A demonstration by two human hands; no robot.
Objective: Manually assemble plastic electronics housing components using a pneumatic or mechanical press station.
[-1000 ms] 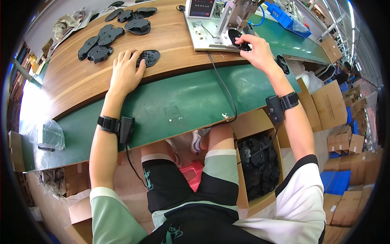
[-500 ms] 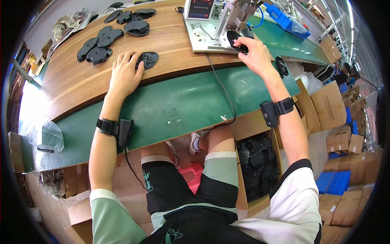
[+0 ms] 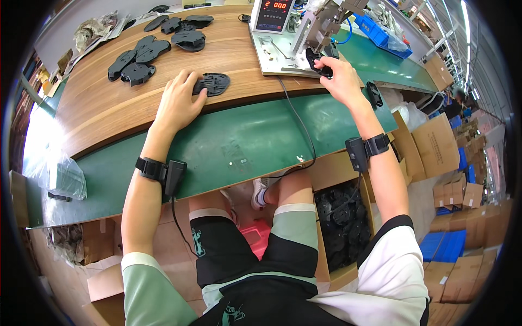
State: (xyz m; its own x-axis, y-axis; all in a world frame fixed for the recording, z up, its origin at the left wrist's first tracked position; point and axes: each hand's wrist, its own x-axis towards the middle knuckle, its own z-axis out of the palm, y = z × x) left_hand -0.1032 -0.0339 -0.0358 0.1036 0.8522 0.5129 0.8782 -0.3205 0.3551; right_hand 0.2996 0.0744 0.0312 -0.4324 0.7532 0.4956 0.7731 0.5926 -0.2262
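My left hand (image 3: 178, 102) holds the near-left end of a black oval plastic part (image 3: 215, 83), pinched between thumb and fingers. That part lies low over the front of the wooden board. At the right, my right hand (image 3: 342, 81) grips another black plastic part (image 3: 314, 57) by its near end. This second part is tilted up at the front right edge of the bench press's (image 3: 312, 35) pale base plate. My fingers hide some of each part.
Several black parts (image 3: 151, 50) lie at the board's (image 3: 234, 46) back left. A display box (image 3: 273, 15) stands beside the press. A dark part (image 3: 374, 93) sits right of my wrist. A cable (image 3: 296, 111) crosses the green table edge (image 3: 244, 141). Below is a carton of black parts (image 3: 342, 217).
My left hand has slid to the right along the board with its oval part. My right hand stays at the press with its part, nearly unmoved. The view has shifted slightly.
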